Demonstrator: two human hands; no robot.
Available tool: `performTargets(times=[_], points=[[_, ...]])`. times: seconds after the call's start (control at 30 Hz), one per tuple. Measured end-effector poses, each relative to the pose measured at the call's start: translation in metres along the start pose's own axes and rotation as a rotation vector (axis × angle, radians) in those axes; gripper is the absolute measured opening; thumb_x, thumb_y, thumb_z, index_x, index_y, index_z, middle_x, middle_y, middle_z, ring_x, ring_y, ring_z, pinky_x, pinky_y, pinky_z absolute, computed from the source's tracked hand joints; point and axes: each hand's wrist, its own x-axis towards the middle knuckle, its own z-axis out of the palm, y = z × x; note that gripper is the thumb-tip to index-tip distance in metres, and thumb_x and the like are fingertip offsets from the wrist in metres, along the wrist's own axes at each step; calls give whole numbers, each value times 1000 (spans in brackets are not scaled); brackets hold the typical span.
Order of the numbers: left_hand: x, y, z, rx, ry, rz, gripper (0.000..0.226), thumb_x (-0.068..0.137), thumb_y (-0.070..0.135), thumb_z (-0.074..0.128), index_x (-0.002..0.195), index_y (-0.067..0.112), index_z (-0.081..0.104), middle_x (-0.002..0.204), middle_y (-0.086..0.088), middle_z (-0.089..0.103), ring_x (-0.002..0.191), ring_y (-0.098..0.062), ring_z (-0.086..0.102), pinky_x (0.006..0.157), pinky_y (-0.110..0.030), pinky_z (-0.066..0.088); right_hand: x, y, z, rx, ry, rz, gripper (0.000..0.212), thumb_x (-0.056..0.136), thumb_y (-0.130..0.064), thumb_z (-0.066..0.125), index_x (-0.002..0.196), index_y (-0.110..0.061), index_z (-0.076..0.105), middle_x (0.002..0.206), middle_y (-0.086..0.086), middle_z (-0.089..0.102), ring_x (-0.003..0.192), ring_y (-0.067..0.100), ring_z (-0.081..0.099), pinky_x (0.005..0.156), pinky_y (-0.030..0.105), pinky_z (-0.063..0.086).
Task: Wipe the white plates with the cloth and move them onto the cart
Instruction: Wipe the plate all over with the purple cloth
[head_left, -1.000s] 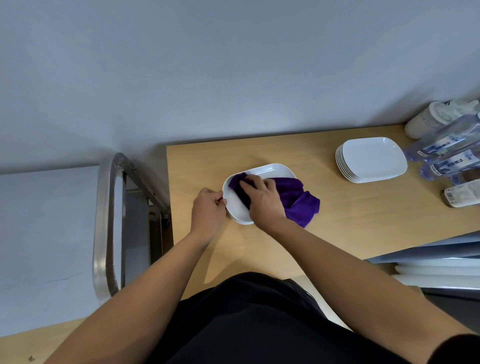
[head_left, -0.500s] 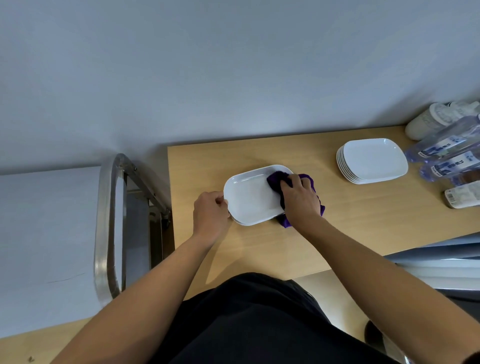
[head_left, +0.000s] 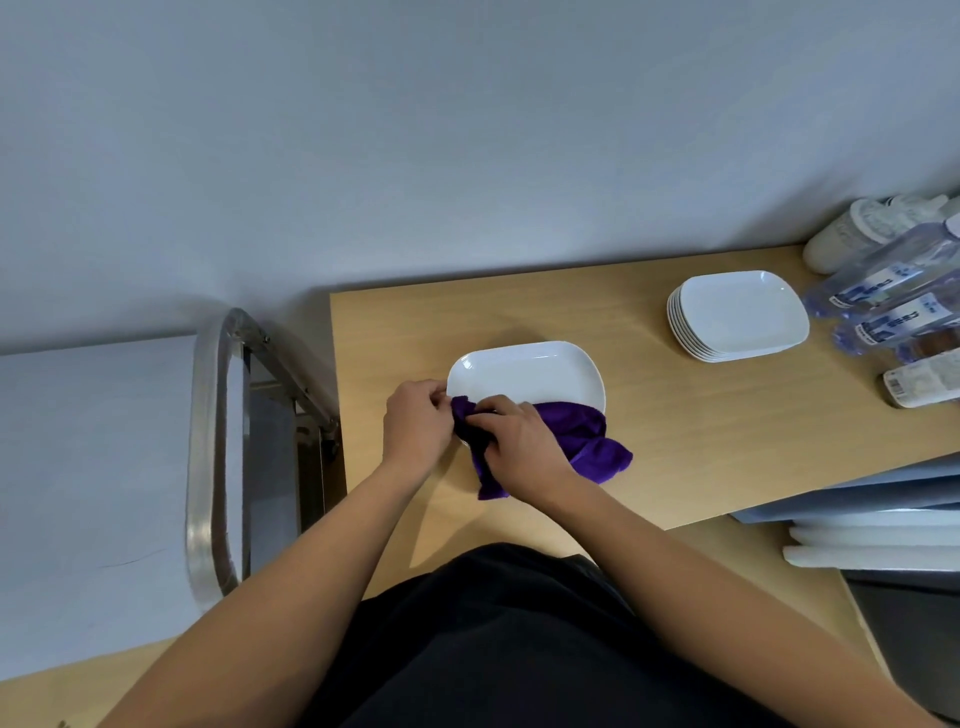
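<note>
A white rectangular plate (head_left: 524, 371) lies on the wooden table (head_left: 649, 441) in front of me. A purple cloth (head_left: 587, 441) covers the plate's near edge and spills onto the table. My right hand (head_left: 519, 447) presses the cloth at the plate's near left corner. My left hand (head_left: 415, 431) grips the plate's left rim, touching the cloth's end. A stack of several white plates (head_left: 737, 317) stands at the table's right. The cart (head_left: 213, 441), with a steel handle and white top, stands left of the table.
Plastic water bottles (head_left: 893, 296) and a white container (head_left: 862, 234) lie at the table's far right. A packaged item (head_left: 924, 384) lies near them. Blue and white boards (head_left: 872, 525) are stacked at the lower right. A grey wall runs behind the table.
My right hand swept the cloth from the plate's left to its right side, then back along the near edge to the left corner. My left hand kept its hold on the rim.
</note>
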Motion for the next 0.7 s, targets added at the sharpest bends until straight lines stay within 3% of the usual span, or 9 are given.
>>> performTargets(times=[0.13,0.2,0.4,0.47,0.57,0.7], points=[[-2,3,1,50,31,10,25,91,5,52,96,11,75,88,-4,72,79,-22,62,73,-38,53,-5,8,-1,-8,8,-33,47,86,1,49,126,-19,64,131,-3,56,109,28,47,94,26,37],[-1,2,2,74,45,17,25,91,5,53,98,12,75,84,-3,71,77,-22,61,67,-35,51,-10,15,-2,-26,35,-23,43,87,-1,51,123,-19,66,127,-3,58,109,26,47,94,26,39],[2,-3,7,104,64,-30,26,87,10,51,88,22,75,73,-4,67,71,-29,60,58,-31,41,-36,50,3,-5,336,129,40,69,10,62,102,-9,74,100,8,66,88,35,55,77,44,54],[2,-1,9,128,80,-47,29,87,11,49,89,25,75,78,-4,71,74,-28,63,58,-29,41,-43,65,-2,34,386,206,40,73,9,60,106,-9,73,106,9,64,96,35,54,83,40,51],[3,4,11,102,100,-64,31,87,9,49,91,26,75,88,4,73,83,-23,65,70,-35,53,-46,87,-14,79,427,291,42,79,7,54,115,-10,70,118,9,61,107,33,49,91,33,42],[-2,10,11,208,145,-77,29,91,15,53,116,23,67,118,2,63,100,-22,63,79,-41,55,-44,114,-32,233,484,437,42,81,6,49,117,-10,66,120,8,59,108,31,50,93,35,42]])
